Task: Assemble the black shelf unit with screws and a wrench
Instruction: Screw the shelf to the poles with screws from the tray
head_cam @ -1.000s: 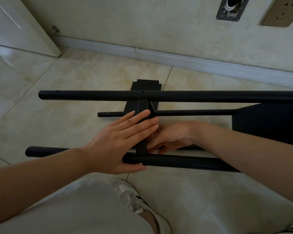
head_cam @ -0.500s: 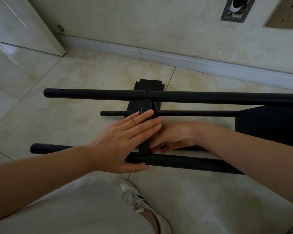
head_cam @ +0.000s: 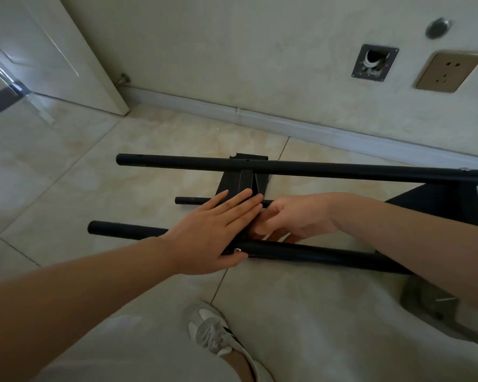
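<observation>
Floor: glossy beige tiles (head_cam: pixel 66 175) with thin grout lines, meeting a pale baseboard (head_cam: pixel 315 128).
Wall: cream; gold socket plate (head_cam: pixel 449 71), open black-framed wall box (head_cam: pixel 374 63), round metal fitting (head_cam: pixel 438 27).
Door: white panel (head_cam: pixel 53 51) at upper left, small door stop (head_cam: pixel 124 77) beside it.
Black shelf unit (head_cam: pixel 287 168): lies on its side on the tiles, centre of view; long axis runs left to right, roughly parallel to the wall.
Tubes: far tube (head_cam: pixel 177 161), near tube (head_cam: pixel 315 255) and a thinner lower tube (head_cam: pixel 188 200) all point left with open ends; a short cross bracket (head_cam: pixel 244 180) joins far and near tubes.
Shelf panel (head_cam: pixel 453 205): dark, at the right end.
Left hand (head_cam: pixel 213 232): fingers straight and together, lying flat across the bracket, thumb against the near tube.
Right hand (head_cam: pixel 293 219): fingers curled inward at the bracket between the tubes; what they pinch cannot be told, hidden by the left hand.
Foreground: grey-white sneaker (head_cam: pixel 213 329), light trouser leg (head_cam: pixel 149 368).
</observation>
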